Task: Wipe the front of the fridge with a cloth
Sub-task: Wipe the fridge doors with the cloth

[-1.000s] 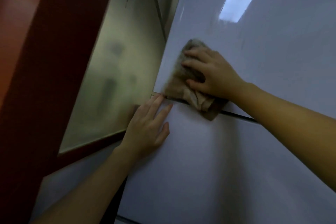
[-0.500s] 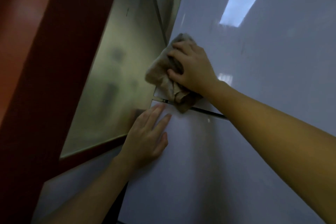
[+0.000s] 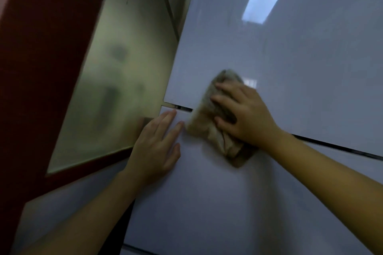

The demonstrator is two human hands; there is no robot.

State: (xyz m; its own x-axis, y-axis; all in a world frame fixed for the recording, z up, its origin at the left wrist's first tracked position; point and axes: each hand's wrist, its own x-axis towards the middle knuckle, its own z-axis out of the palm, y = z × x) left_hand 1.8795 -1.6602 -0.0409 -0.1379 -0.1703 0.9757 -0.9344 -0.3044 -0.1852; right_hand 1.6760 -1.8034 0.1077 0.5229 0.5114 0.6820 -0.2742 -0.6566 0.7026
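Dark red frame (image 3: pixel 41 68), frosted glass panel (image 3: pixel 116 80) at left, dim room, rectangular light reflection (image 3: pixel 264 0)

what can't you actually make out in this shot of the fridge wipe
- Head view: the door gap under the cloth, covered by it and the right hand.
- Cloth edges: motion-blurred.
- Fridge right side and bottom: cut off by the frame.
- Surface under the left hand: covered.

Glossy pale fridge front (image 3: pixel 290 51) filling the right and centre of the frame, split by a dark seam (image 3: pixel 335 147) slanting toward the lower right. Pressed flat on it at mid-frame: crumpled brown cloth (image 3: pixel 209 128) across the seam, left hand (image 3: pixel 155 149) just beside.
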